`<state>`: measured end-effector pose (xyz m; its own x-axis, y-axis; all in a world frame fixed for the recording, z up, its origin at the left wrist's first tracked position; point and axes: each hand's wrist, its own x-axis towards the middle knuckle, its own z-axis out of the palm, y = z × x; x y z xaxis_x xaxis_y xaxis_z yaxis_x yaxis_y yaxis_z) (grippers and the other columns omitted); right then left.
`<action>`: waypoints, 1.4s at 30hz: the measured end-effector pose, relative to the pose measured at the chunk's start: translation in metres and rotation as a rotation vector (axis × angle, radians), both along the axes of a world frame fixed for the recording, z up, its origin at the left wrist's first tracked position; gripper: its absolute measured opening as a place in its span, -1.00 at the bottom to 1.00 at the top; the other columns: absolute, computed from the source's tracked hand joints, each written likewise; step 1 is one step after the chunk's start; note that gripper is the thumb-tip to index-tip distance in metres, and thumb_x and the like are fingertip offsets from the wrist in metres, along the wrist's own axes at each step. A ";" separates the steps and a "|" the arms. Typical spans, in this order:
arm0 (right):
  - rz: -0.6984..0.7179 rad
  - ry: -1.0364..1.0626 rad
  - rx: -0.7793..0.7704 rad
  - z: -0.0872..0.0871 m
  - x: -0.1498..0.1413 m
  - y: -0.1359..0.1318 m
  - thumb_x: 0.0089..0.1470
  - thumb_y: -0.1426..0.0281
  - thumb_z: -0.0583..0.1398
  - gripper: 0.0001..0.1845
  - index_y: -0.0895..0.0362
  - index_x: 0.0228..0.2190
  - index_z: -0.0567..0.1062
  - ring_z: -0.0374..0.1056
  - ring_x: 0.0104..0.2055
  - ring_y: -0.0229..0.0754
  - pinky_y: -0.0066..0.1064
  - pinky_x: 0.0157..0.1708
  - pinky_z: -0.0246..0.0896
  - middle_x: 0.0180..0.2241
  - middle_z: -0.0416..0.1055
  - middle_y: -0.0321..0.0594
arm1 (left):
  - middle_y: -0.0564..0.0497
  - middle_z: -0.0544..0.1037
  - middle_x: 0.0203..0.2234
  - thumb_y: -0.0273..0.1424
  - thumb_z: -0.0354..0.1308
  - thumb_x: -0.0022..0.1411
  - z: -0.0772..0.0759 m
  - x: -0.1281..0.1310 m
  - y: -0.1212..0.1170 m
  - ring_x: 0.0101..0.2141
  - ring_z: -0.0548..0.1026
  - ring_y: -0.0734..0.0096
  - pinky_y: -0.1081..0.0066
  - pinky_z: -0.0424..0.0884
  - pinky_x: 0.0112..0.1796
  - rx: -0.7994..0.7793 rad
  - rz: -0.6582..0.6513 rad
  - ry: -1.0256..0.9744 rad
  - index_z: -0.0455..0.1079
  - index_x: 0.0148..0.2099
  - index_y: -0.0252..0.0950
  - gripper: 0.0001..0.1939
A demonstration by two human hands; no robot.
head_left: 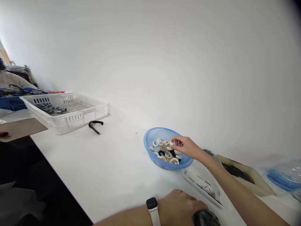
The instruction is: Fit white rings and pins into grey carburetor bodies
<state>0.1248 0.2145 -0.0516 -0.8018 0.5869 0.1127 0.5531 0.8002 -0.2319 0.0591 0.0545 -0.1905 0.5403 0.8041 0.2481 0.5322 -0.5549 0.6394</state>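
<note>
My right hand point(185, 147) reaches over a blue plastic mesh basket point(150, 153), its thumb and fingers pinched on a whitish ring-like piece point(171, 145). Cream, tan, white and black ring-shaped pieces point(162, 153) lie loose in the basket. My left hand point(180, 207), with a white-strapped watch point(152, 204) at the wrist, is curled at the bottom edge of the view. Its fingers are closed on a dark rounded object point(206, 218), which is partly cut off by the frame. What kind of object it is, I cannot make out.
Right of the basket lie a clear tray with small dark slivers point(202, 185), a cream box with dark contents point(246, 182) and a blue-labelled plastic package point(284, 180). Leftward are a black curved piece point(94, 125), a white crate point(72, 121), a blue crate point(14, 103) and another person point(14, 80).
</note>
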 end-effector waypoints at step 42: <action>-0.224 -0.502 -0.200 -0.064 0.126 -0.040 0.31 0.28 0.25 -0.70 0.18 0.00 0.49 0.46 -0.04 -0.06 -0.10 -0.05 0.45 0.00 0.47 -0.12 | 0.01 0.58 -0.17 -0.37 0.52 0.00 0.025 0.012 -0.029 -0.18 0.55 0.22 0.31 0.48 -0.12 0.050 0.170 -0.200 0.49 -0.05 -0.19 -0.54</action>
<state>0.2504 0.1746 -0.1155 -0.5821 0.7190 -0.3796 0.7850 0.6186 -0.0322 0.0710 0.0251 -0.1657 0.3350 0.8629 0.3783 0.4865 -0.5023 0.7149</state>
